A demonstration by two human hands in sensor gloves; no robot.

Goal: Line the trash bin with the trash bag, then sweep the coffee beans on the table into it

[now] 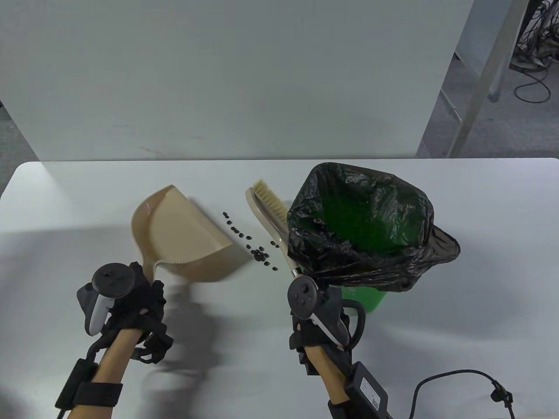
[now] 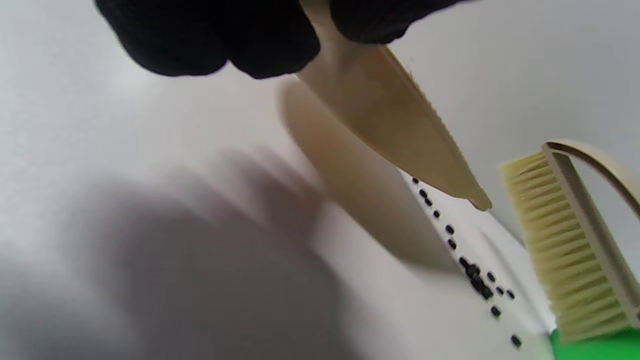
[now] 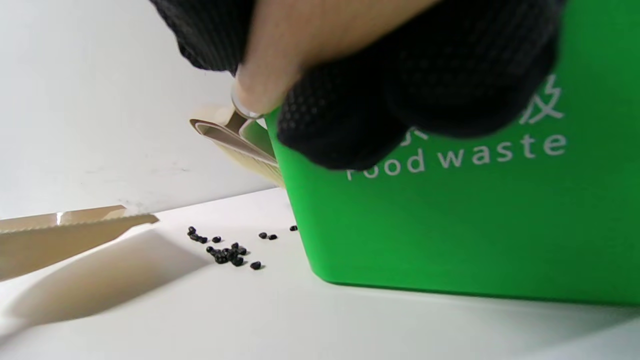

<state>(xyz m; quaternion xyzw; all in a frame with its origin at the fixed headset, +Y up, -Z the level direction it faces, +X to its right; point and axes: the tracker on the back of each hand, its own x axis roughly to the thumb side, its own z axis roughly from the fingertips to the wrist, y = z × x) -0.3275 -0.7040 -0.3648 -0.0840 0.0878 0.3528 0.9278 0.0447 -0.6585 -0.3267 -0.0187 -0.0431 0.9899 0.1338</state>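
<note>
A green bin marked "food waste" stands right of centre, lined with a black trash bag. Several dark coffee beans lie in a loose line between the bin and a beige dustpan. My left hand grips the dustpan's handle and holds the pan tilted above the table. My right hand holds the handle of a beige brush, whose bristles lie beside the bin.
A white table carries everything, with a pale wall panel behind it. A black cable trails at the bottom right. A table leg and floor cables show at the top right.
</note>
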